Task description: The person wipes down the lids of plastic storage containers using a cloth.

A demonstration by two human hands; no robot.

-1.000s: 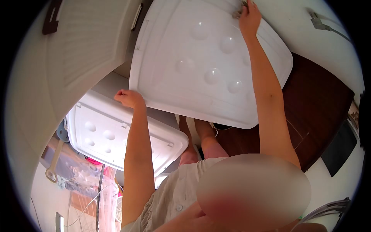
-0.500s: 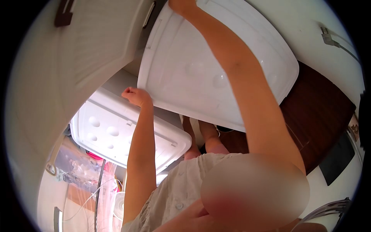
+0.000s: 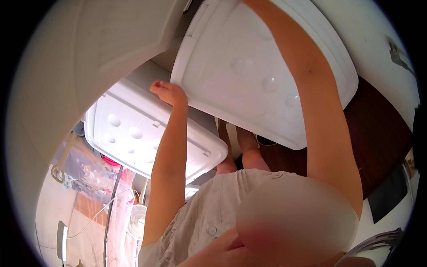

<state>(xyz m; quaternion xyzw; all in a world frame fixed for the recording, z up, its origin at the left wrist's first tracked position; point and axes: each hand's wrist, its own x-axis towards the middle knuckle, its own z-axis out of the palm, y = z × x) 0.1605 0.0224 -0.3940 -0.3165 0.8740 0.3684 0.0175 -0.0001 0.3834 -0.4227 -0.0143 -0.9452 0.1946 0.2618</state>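
A large white plastic lid with round bumps fills the upper middle. My left hand is beside its lower left corner, fingers curled, with nothing visible in them. Beneath that hand and forearm is a second white lid, brightly lit, on a box whose sides are mostly hidden. My right forearm crosses over the upper lid, and the right hand lies beyond the top edge of the view.
A pale door or panel curves along the left. Dark brown wooden surface at right; plug and cable on the wall above it. Lower left: a white fan, clear plastic bags and a thin cord. My legs show below the upper lid.
My right hand has moved off the upper lid's far part and out of view at the top. The view has shifted, so both lids appear farther right. My left hand stays by the lid corner.
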